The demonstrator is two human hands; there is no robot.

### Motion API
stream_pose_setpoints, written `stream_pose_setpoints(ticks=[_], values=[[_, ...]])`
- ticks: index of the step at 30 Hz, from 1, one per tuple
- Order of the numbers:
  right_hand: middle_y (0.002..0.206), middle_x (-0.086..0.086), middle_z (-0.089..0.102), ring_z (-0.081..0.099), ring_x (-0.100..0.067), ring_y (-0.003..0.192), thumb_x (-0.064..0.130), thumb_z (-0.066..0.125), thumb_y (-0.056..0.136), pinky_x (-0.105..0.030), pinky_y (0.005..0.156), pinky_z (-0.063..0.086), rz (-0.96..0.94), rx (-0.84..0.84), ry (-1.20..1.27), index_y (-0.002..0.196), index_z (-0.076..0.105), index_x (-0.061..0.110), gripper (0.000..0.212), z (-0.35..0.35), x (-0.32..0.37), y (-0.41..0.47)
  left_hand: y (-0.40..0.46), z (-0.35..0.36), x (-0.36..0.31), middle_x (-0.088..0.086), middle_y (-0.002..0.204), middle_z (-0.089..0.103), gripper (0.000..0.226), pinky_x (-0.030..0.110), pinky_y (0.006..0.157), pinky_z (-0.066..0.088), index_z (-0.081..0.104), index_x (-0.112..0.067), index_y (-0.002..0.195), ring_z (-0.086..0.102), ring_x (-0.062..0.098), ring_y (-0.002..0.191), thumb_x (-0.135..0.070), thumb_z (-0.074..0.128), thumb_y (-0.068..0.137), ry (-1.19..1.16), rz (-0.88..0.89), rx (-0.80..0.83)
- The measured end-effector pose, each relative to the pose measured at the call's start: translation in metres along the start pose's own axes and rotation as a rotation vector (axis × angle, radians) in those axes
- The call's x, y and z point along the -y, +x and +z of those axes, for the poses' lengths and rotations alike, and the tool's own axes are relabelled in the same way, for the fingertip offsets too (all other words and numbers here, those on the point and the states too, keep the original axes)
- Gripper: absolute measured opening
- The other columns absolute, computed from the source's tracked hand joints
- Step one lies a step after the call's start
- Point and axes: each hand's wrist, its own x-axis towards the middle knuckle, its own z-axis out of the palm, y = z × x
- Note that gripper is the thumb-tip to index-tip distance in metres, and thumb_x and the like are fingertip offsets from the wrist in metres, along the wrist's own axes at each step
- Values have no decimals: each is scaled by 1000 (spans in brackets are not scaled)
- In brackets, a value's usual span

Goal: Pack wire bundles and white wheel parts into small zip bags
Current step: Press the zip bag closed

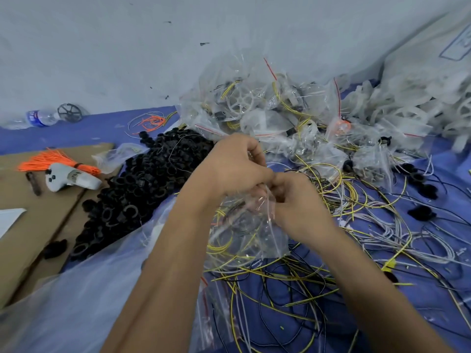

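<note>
Both hands meet at the middle of the view, pinching the top edge of a small clear zip bag (251, 233). My left hand (234, 164) grips its upper left rim and my right hand (295, 200) grips its right rim. Inside the bag lie yellow, black and white wires and a pale wheel part, seen dimly through the plastic. Loose wires (293, 289) in yellow, black and white spread over the blue cloth below and to the right. A heap of filled zip bags (267, 110) lies behind my hands. White wheel parts (413, 108) are piled at the far right.
A mound of black plastic rings (142, 184) sits to the left. On brown cardboard (51, 220) lie orange cable ties (56, 159) and a white controller-shaped part (68, 177). A water bottle (38, 118) lies at the far left. Large clear plastic sheeting (76, 301) covers the lower left.
</note>
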Motion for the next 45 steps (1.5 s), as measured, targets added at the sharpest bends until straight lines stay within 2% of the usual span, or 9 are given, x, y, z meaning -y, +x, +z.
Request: stream_pose_setpoints(ticks=[4, 8, 13, 17, 22, 26, 32, 38, 45], values=[[100, -10, 72, 70, -15, 95, -5, 64, 92, -31, 85, 56, -58, 148, -291, 108, 67, 2, 18, 7, -5, -7, 0, 7, -3, 5, 54, 67, 16, 30, 52, 60, 62, -6, 77, 70, 19, 50, 7, 70, 82, -120, 32, -86], [102, -16, 75, 73, -27, 95, -4, 68, 91, -30, 76, 59, -39, 223, -200, 108, 73, 0, 18, -14, -3, -6, 2, -1, 3, 6, 57, 65, 21, 28, 53, 59, 61, -5, 75, 66, 16, 48, 12, 69, 83, -274, 42, -108], [84, 5, 77, 73, -12, 76, 43, 57, 101, -33, 61, 62, -109, -346, -70, 89, 79, 22, 33, -26, -12, -2, 7, -18, 15, 9, 62, 66, 22, 21, 52, 54, 59, -4, 75, 62, 12, 46, 13, 66, 87, -466, 36, -341], [94, 9, 73, 70, -17, 89, 78, 49, 83, -43, 65, 62, 49, -256, 206, 102, 68, 30, 55, -22, -20, -1, 10, -27, 13, 2, 54, 58, 25, 22, 52, 54, 55, -7, 74, 61, 13, 47, 12, 65, 87, -738, 61, -545], [106, 27, 72, 68, 6, 103, 62, 71, 81, -11, 81, 53, 8, 31, 299, 114, 64, 38, 41, 15, -17, -3, 8, -19, -1, 10, 66, 53, 27, 21, 63, 57, 52, -5, 72, 67, 16, 54, 14, 65, 86, -863, 131, -527], [114, -2, 75, 72, -24, 105, 39, 59, 99, -51, 95, 57, 212, -228, 626, 123, 66, 34, 25, 25, -9, 5, 6, -8, -7, 20, 84, 61, 23, 21, 64, 58, 55, -4, 75, 73, 21, 63, 11, 67, 89, -831, 131, -340], [128, -20, 68, 69, -38, 111, 32, 45, 105, -53, 89, 58, 292, -182, 986, 131, 58, 3, 42, -20, -8, 10, 14, -36, 20, 5, 77, 64, 26, 42, 77, 60, 62, -13, 81, 63, 16, 74, -34, 73, 93, -255, 126, -563], [95, -7, 78, 76, -23, 84, 29, 67, 96, -34, 68, 60, 255, -255, 364, 99, 74, 13, 18, -25, -19, 13, 12, -25, 51, 13, 100, 78, 69, 36, 73, 62, 68, -27, 114, 73, 27, 86, -81, 51, 74, -311, -236, 218], [77, -7, 71, 67, -20, 69, 32, 56, 104, -30, 65, 55, 324, -403, 364, 85, 73, 1, 40, -29, -33, 15, 19, -9, 70, -3, 87, 77, 34, 28, 65, 59, 74, -19, 102, 71, 14, 73, -41, 76, 76, -403, -98, 317]])
